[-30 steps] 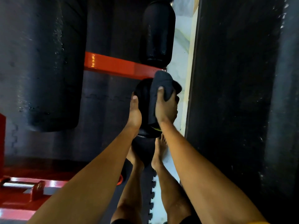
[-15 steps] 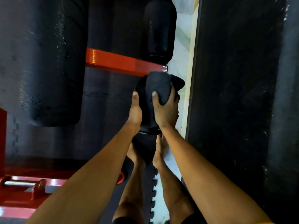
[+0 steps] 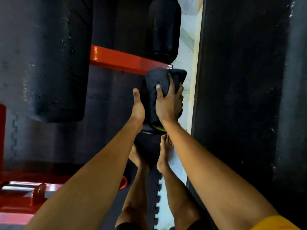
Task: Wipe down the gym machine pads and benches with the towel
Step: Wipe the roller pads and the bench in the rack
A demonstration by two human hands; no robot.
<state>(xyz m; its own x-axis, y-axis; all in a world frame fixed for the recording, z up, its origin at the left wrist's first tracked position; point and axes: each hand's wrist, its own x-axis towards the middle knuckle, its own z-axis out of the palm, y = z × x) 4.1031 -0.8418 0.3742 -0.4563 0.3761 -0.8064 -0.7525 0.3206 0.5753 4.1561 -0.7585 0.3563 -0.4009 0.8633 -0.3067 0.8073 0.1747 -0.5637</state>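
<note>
A big black pad [image 3: 41, 63] hangs left, an orange bar [image 3: 124, 61] beside it. At the bar's end, the dark towel [image 3: 159, 78] wraps a roller pad [image 3: 149, 130]. The right hand [image 3: 167, 107] has its fingers [image 3: 172, 83] clamped on the towel. The left hand [image 3: 137, 108] rests on the pad's left side, 1 finger straight, the rest hidden.

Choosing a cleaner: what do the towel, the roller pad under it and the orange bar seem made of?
Towel: dark grey cloth, matte, soft folds. Roller pad: probably black vinyl over foam, slight sheen. Orange bar: painted metal, likely steel; glossy highlights, sharp edges.
</note>
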